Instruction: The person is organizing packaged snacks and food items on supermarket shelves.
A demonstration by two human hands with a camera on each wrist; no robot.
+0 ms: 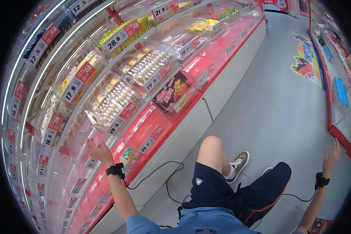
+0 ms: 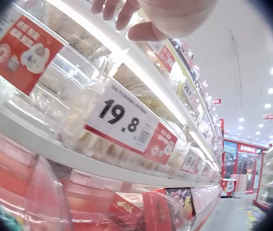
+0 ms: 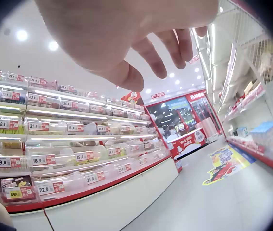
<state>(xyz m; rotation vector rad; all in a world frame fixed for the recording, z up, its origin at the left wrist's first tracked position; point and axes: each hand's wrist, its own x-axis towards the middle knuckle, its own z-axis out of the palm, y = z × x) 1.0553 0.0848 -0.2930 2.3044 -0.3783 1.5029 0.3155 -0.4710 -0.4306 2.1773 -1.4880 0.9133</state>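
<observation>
My left hand [image 1: 99,152] reaches to the front of the clear plastic bins on the left shelf, close to a 17.8 price tag [image 1: 91,163]. Nothing shows in its loosely spread fingers; in the left wrist view the hand [image 2: 175,14] is above a 19.8 price tag [image 2: 119,117]. Just beyond it sits a bin of white-wrapped snacks [image 1: 115,99]. Lower down, a small green packet [image 1: 128,155] lies in a red-lined bin. Away on the other side, my right hand [image 1: 331,158] hangs in the air with relaxed fingers, holding nothing, near the right-hand shelf.
A black printed box [image 1: 173,91] stands in the lower row of bins. Across the grey-tiled aisle, a blue box [image 1: 340,93] sits on the right shelf [image 1: 333,128]. Black cables [image 1: 167,183] run from both wristbands. A colourful floor sticker [image 1: 306,58] lies farther along.
</observation>
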